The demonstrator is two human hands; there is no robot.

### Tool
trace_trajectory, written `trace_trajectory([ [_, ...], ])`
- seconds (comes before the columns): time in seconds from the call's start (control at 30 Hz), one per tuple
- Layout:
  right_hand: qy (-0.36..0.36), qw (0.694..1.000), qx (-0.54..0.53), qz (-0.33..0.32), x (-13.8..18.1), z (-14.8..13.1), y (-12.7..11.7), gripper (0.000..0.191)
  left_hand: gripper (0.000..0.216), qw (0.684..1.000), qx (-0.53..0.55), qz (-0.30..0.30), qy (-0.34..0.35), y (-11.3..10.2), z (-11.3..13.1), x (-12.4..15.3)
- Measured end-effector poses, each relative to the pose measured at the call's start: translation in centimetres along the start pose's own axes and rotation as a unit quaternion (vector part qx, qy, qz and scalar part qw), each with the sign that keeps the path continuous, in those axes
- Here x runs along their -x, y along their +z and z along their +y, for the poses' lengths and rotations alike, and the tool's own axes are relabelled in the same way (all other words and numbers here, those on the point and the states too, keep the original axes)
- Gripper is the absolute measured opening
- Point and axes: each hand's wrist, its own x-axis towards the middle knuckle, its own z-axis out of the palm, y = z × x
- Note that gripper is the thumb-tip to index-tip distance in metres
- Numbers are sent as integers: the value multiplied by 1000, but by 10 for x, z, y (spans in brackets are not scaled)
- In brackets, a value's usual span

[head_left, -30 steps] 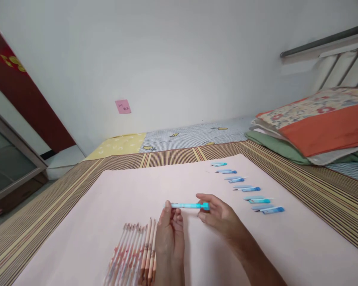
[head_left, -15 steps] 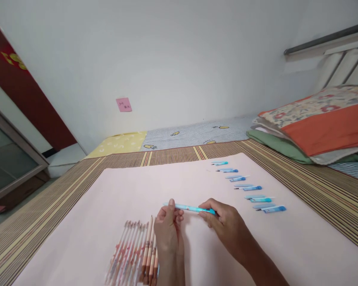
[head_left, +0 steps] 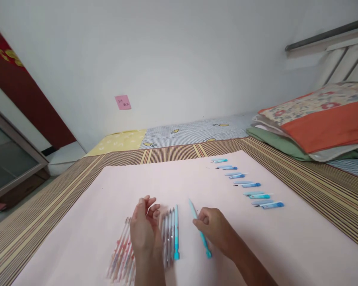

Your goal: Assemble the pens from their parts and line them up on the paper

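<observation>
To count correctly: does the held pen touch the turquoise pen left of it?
Apart. The head view shows pink paper between the held pen and the turquoise pen.

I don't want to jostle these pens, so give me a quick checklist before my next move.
1. Right hand grips the held turquoise pen: ok, pinched in the fingers.
2. Left hand free: ok, no pen shows in its fingers.
3. Second turquoise pen apart from the held one: ok, a gap shows.
4. Red-patterned pens fully visible: not ok, the left arm hides some.
5. Blue pen parts apart from right hand: ok.
6. Held pen off the pink paper: cannot tell.
</observation>
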Motion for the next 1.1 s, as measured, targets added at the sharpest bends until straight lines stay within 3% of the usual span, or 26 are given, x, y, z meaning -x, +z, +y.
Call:
trace_trajectory([
  [0.13, 26, 999, 20, -13, 1, 3, 29, 11, 13, 1000, 2, 13, -3, -7, 5, -7],
  [0.23, -9, 999, 40, -28, 5, 0, 40, 34, 11, 1000, 9, 16, -15, -7, 6, -6],
  [0.47, -132, 979, 149, -31, -17, -10, 38, 34, 9, 997, 56, 57, -2, -8, 25, -6],
  [0.7, -133, 976, 161, -66, -57, -11, 53, 20, 8, 993, 96, 68, -10, -15, 37, -13],
  [1.1, -140, 974, 173, -31, -48, -9, 64, 14, 8, 992, 106, 49, -37, -12, 34, -12],
])
